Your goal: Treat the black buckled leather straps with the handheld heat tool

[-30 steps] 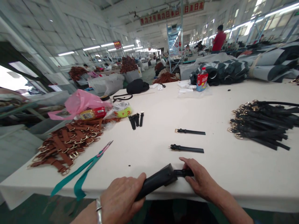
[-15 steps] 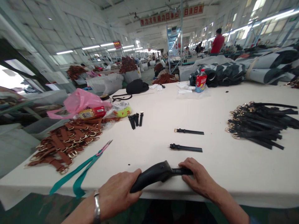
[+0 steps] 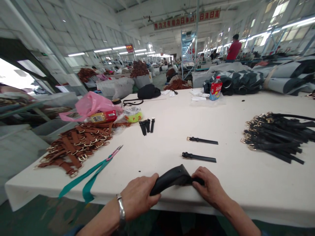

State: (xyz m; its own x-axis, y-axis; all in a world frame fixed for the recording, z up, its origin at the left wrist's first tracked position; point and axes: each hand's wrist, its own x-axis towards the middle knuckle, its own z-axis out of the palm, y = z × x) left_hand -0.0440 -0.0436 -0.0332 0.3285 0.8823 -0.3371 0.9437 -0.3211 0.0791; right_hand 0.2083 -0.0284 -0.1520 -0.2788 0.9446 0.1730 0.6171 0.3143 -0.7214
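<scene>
My left hand, a silver bracelet at its wrist, is closed round the narrow end of a smooth, curved black piece. That piece widens toward the right and has a small dot near its top edge; its exact kind is unclear. My right hand pinches a short black strap at the piece's wide end, its fingers covering much of the strap. Just beyond my hands lie two black buckle straps, a nearer one and a farther one, side by side on the white table.
Black buckled straps are heaped at right, brown ones at left. Scissors with teal ribbon lie nearer. Several short black straps, a pink bag, a red-labelled bottle and a black cloth bundle stand farther back.
My left hand has moved right and slightly up with the curved black piece, bringing its wide end against my right fingers. Less of the short strap shows between them. The view has shifted slightly.
</scene>
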